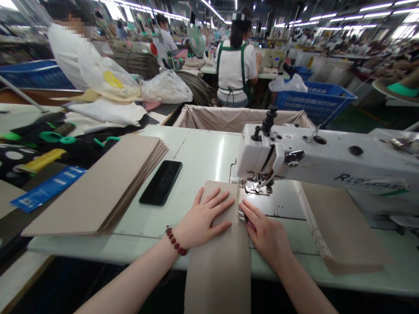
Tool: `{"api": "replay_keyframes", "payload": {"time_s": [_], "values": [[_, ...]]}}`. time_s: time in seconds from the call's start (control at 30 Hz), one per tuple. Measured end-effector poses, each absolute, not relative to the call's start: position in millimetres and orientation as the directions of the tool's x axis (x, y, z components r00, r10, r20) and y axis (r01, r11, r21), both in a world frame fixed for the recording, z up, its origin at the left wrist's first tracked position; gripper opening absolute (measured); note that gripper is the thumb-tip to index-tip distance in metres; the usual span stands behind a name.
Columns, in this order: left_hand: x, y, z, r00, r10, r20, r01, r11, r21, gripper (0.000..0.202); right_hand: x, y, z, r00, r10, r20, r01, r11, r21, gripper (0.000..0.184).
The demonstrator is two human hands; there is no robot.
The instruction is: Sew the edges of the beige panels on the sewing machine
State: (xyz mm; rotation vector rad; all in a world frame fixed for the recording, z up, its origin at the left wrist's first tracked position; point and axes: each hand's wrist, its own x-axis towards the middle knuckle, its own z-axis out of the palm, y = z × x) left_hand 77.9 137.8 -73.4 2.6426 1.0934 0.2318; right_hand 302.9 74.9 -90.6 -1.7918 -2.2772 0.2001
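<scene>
A long beige strip of material (219,270) lies on the white sewing table (199,157), its far end under the needle of a white sewing machine (314,159). My left hand (204,218) rests flat on the strip, fingers spread, a red bead bracelet on the wrist. My right hand (265,233) presses the strip's right edge just in front of the presser foot (257,187), fingers together, with a small metal tool (244,218) pinched between them.
A stack of beige sheets (98,187) lies to the left beside a black phone (161,182). More beige pieces (340,222) sit on the right. A fabric-lined bin (235,117) stands behind the table, with blue crates (310,102) and other workers beyond.
</scene>
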Motion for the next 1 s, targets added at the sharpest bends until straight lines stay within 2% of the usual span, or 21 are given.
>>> {"api": "replay_keyframes", "payload": {"time_s": [1.0], "values": [[75.8,137.0,-70.2,0.697,0.717,0.031,0.666,-0.662,0.343,0.05,304.8,71.1,-91.4,-0.22,0.967,0.128,0.935,0.246,-0.257,0.044]]}}
